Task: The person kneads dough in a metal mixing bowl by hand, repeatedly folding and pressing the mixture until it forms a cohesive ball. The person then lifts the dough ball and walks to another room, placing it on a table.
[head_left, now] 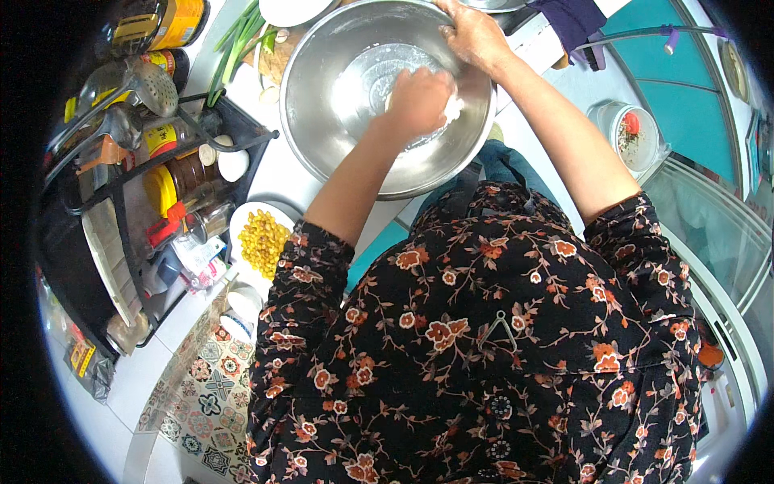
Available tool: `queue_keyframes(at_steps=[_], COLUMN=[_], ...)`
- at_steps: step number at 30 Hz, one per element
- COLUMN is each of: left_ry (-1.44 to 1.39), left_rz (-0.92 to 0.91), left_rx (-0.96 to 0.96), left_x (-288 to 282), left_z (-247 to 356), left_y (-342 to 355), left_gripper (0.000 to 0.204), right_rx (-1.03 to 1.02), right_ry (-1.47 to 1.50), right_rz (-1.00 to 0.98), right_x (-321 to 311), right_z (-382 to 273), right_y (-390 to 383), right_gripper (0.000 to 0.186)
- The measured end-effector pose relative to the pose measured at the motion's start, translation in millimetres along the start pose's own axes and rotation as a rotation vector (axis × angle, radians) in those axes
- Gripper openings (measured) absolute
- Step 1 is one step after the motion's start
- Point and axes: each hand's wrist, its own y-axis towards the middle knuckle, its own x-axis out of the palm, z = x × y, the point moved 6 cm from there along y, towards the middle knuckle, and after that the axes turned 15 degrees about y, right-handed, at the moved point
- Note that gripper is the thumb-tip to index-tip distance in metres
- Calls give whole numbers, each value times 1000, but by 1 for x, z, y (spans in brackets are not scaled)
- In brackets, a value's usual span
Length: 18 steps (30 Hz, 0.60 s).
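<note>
A large stainless steel mixing bowl [322, 97] rests on the white counter in front of me, its bottom smeared with white flour or paste. Inside it, my left hand [423, 101] is curled into a fist and presses on a lump of white dough [454, 109], which it mostly covers. My right hand [474, 36] grips the bowl's far right rim, with the thumb on the inner side and the other fingers partly out of sight at the picture's top edge.
Left of the bowl, a black rack [121, 189] holds bottles, jars and a slotted spoon [153, 89]. A white plate of yellow beans or kernels [264, 244] stands nearby. Green onions [234, 48] lie at the back left. A clear bin [629, 137] is on the right.
</note>
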Motion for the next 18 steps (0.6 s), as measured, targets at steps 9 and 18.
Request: queue_keyframes(at_steps=[9,18], left_ry=[-177,-165], left_rz=[69,-52], left_rx=[97,-9], left_x=[14,14], left_z=[9,-4], left_y=[-37,-6], left_gripper=[34,55], right_rx=[-36,-52], right_ry=[-30,-16], right_rz=[-6,11], right_x=[12,8], right_z=[17,9], right_y=[4,3], right_gripper=[20,20])
